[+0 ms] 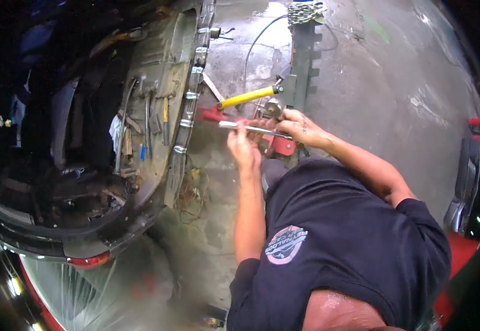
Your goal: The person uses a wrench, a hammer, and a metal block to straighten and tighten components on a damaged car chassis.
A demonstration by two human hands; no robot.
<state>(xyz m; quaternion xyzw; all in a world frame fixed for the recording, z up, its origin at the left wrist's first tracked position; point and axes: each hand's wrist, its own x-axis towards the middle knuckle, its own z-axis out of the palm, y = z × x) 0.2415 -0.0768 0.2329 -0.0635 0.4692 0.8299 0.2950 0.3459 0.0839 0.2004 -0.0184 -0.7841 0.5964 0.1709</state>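
A long chrome bar tool (261, 131), which looks like a ratchet, lies crosswise between my hands with its thick handle end to the left. My left hand (244, 150) is closed round the handle side. My right hand (302, 128) closes at the tool's other end, where the fingers partly hide its head. Just beyond the hands is a rounded metal part (271, 107). A yellow bar (249, 97) with black end fittings slants above it. Red metal pieces (282, 146) show below and left of my hands.
On the left stands a stripped car body with a metal sill (186, 107); hammers (166, 118) and other hand tools lie inside. Ahead, a dark notched steel beam (302, 69) carries a coiled chain (306, 12). Wires (196, 190) lie on the concrete floor. Plastic sheeting (80, 289) hangs at lower left.
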